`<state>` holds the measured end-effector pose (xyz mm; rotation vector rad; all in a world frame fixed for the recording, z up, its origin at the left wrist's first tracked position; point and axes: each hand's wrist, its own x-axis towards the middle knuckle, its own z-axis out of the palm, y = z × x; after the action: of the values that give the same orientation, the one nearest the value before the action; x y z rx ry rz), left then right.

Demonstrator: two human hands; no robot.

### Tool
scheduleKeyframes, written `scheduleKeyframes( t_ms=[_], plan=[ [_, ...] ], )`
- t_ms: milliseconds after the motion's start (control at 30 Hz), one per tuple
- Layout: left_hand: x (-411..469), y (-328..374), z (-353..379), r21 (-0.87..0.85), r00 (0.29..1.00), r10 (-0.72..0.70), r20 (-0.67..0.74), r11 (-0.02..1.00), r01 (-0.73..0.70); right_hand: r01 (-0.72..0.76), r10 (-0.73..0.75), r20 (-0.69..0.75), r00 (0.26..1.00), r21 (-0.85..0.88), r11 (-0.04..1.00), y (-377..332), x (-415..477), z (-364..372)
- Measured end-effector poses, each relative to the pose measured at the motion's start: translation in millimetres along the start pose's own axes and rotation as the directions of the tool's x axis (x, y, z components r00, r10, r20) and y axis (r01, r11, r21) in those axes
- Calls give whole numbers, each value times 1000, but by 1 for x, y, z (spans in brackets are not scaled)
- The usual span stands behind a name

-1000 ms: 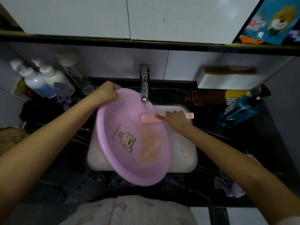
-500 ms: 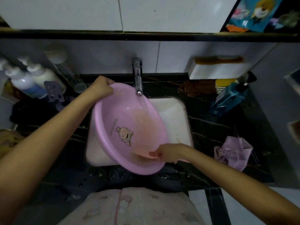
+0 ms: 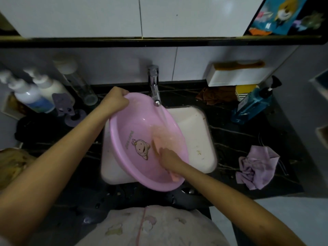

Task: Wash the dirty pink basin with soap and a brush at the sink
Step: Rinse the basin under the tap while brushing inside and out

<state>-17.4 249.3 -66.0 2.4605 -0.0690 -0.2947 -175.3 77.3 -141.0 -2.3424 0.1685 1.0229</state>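
The pink basin [image 3: 134,128], with a cartoon figure printed inside, is tilted over the white sink [image 3: 197,132]. My left hand [image 3: 115,100] grips its far rim next to the chrome tap [image 3: 154,86]. Water runs from the tap into the basin's right side. Inside the basin, my right hand [image 3: 168,155] holds a pink brush [image 3: 173,175]; its handle end shows near the basin's front rim and its head is blurred by the water. Brownish water streaks the basin's right wall.
White pump bottles [image 3: 32,93] and a clear bottle [image 3: 78,84] stand on the dark counter at left. A blue pump bottle [image 3: 253,105], a brown cloth [image 3: 216,95] and a crumpled lilac cloth [image 3: 255,167] lie at right. A white wall box [image 3: 237,75] holds a comb.
My right hand with the brush has moved from the basin's front rim up into its middle, under the water. The tap, dry in the earlier frames, now runs. My left hand keeps its grip.
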Motion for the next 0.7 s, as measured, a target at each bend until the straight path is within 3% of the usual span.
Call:
scheduleKeyframes(
  t_ms=[67, 167, 300, 500, 600, 700],
  plan=[
    [0, -1, -1, -3, 1000, 5, 12, 1000, -5, -37, 35, 46, 998, 49, 998, 1, -5, 5],
    [0, -2, -3, -32, 1000, -4, 18, 999, 4, 73, -85, 68, 994, 165, 984, -18, -22, 15],
    [-4, 0, -2, -19, 1000, -4, 31, 1000, 5, 211, -203, -59, 977, 222, 952, -46, -4, 11],
    [-1, -3, 0, -24, 999, -25, 33, 999, 26, -26, 27, -7, 1000, 108, 994, -13, -5, 8],
    [1, -4, 0, -17, 999, -26, 26, 1000, 26, 129, -130, 14, 991, 79, 989, -26, -15, 14],
    [2, -3, 2, -1, 1000, -19, 20, 1000, 19, 310, -297, -127, 946, 106, 945, -46, -3, 11]
  ],
)
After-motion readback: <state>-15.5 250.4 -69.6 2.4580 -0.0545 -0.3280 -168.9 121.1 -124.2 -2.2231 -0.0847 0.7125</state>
